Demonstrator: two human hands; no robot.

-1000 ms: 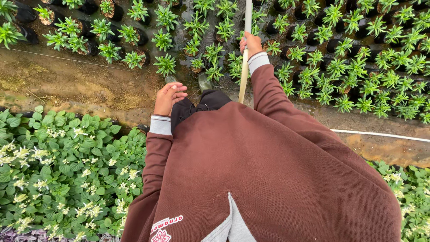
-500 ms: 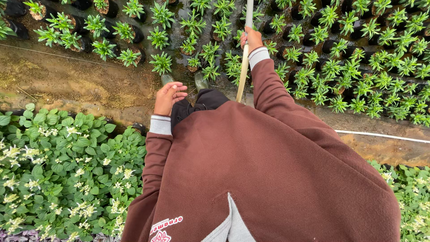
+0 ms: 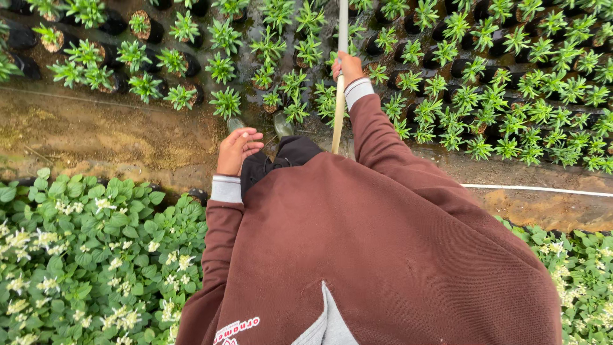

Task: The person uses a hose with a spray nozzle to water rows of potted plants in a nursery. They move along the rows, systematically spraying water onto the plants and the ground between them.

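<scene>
My right hand (image 3: 348, 66) is closed around a long pale pole or hose wand (image 3: 340, 96) that runs from near my waist up out of the top of the view, over rows of small green potted plants (image 3: 447, 83). My left hand (image 3: 236, 150) hangs free by my hip with the fingers loosely curled and nothing in it. Both arms wear a maroon sweatshirt (image 3: 370, 255) with grey cuffs. The toes of my boots (image 3: 281, 124) show on the muddy path below.
A bare muddy path (image 3: 108, 137) runs left to right between the beds. Black pots with spiky seedlings (image 3: 159, 64) fill the far side. Leafy plants with small white flowers (image 3: 83, 255) fill the near side. A thin white line (image 3: 543, 190) lies on the soil at right.
The view has shifted a little; my right hand and the pole stay over the seedlings and my left hand stays by my hip.
</scene>
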